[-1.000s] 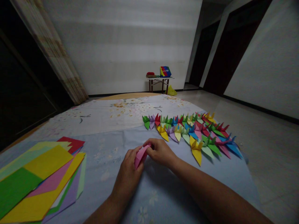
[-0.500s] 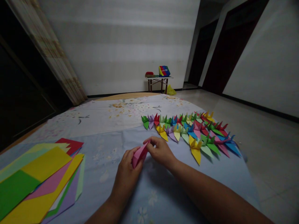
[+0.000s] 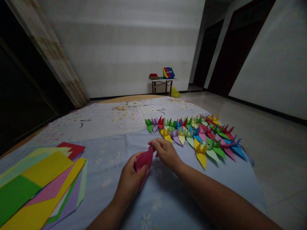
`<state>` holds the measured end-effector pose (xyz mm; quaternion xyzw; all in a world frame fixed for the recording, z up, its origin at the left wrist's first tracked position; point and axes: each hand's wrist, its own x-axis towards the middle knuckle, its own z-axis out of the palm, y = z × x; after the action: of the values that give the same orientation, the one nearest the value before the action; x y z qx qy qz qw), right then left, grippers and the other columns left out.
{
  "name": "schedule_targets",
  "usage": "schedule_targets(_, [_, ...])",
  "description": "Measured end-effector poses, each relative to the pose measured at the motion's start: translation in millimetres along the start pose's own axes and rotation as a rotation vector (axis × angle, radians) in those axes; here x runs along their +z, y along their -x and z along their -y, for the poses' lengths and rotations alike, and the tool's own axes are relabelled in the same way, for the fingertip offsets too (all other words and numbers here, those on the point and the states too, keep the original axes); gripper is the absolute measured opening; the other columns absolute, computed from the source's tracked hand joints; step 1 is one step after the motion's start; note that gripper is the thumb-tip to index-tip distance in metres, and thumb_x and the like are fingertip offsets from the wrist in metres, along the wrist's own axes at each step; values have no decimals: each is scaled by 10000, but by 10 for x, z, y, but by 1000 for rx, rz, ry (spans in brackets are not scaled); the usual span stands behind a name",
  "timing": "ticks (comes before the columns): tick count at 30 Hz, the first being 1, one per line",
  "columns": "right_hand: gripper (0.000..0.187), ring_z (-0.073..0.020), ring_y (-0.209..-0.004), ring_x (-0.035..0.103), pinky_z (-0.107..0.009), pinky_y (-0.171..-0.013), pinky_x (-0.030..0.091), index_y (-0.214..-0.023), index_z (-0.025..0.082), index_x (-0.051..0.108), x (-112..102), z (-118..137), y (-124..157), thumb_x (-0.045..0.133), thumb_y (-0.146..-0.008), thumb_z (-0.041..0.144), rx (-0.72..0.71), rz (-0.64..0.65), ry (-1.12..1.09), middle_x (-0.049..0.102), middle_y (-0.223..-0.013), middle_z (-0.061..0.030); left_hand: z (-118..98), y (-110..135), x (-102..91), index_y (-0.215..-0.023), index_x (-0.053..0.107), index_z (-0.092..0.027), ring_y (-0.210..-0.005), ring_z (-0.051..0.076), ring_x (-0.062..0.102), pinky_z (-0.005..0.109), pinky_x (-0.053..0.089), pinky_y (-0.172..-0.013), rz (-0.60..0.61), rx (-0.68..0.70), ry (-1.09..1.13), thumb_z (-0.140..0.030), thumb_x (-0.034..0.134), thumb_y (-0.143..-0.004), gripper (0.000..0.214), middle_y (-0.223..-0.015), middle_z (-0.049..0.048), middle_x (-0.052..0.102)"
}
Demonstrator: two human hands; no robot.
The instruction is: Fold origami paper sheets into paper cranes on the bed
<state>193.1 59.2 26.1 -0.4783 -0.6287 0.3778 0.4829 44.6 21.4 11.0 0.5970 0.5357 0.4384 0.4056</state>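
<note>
Between my hands, above the blue cloth, is a partly folded pink origami paper (image 3: pixel 144 160). My left hand (image 3: pixel 131 175) grips its left side, with the thumb pressed across the face that shows. My right hand (image 3: pixel 165 151) pinches the narrow far tip of the same paper between thumb and fingers. Close by on the right stand several rows of folded paper cranes (image 3: pixel 200 150) in yellow, green, blue, red, pink and purple; the right hand is just in front of the nearest ones.
A spread of coloured paper sheets (image 3: pixel 51 167) lies at the left. A flowered tablecloth (image 3: pixel 100 124) covers the round table. Beyond it, a small side table (image 3: pixel 163 80) by the wall holds a colourful box (image 3: pixel 168 72), with a yellow bag (image 3: pixel 176 92) on the floor beside it.
The pink paper has turned in my hands, so a broader, darker face shows. My left thumb has moved onto that face, and my right fingers remain at the tip.
</note>
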Motion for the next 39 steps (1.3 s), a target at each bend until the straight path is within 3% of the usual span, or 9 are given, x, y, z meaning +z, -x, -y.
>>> schedule_targets(4, [274, -133, -680, 568, -211, -510, 448, -891, 155, 627, -71, -40, -30, 487, -809, 377, 81, 128, -172, 600, -733, -25, -14, -14, -4, -1071, 565, -123, -778, 216, 642, 289, 481, -681, 43, -136, 159, -273, 639, -642, 460, -900, 67, 691])
schedule_targets(8, [300, -118, -717, 568, -228, -618, 450, -957, 160, 619, -118, -102, -36, 615, -734, 361, 53, 349, -203, 625, -835, -24, -1, -12, -5, -1088, 562, -130, -773, 200, 640, 275, 474, -695, 74, -162, 253, -297, 658, -644, 484, -913, 71, 692])
schedule_targets(10, [303, -108, -677, 556, -238, -644, 439, -912, 143, 633, -122, -140, -38, 649, -709, 367, 59, 389, -211, 626, -792, -21, 8, -9, -3, -1098, 564, -143, -774, 193, 637, 271, 469, -701, 101, -160, 269, -295, 662, -647, 486, -917, 67, 691])
schedule_targets(19, [341, -76, -564, 517, -222, -603, 397, -700, 136, 585, -122, -172, -69, 759, -567, 397, 229, 372, -466, 595, -646, 27, -39, 10, 14, -1099, 558, -155, -739, 175, 616, 254, 455, -658, 164, -175, 236, -224, 653, -636, 477, -868, 44, 680])
schedule_targets(27, [381, -42, -453, 394, -190, -465, 279, -648, 132, 562, -122, -180, -71, 744, -572, 458, 256, 298, -332, 506, -517, 59, -53, 25, 19, -1098, 546, -151, -738, 181, 614, 255, 455, -638, 186, -181, 240, -241, 657, -637, 483, -840, 35, 677])
schedule_targets(34, [415, -66, -543, 471, -201, -523, 325, -787, 120, 654, -260, -105, -96, 711, -607, 490, 250, 481, -251, 576, -617, 18, -50, 27, 19, -1111, 533, -147, -663, 164, 604, 237, 439, -590, 169, -207, 280, -246, 661, -627, 511, -811, 30, 677])
schedule_targets(39, [406, -57, -494, 439, -201, -492, 299, -681, 115, 641, -251, -123, -45, 690, -608, 512, 250, 416, -228, 547, -549, 26, -45, 40, 38, -1121, 525, -142, -743, 186, 623, 259, 461, -641, 192, -191, 274, -254, 662, -628, 523, -943, 65, 674])
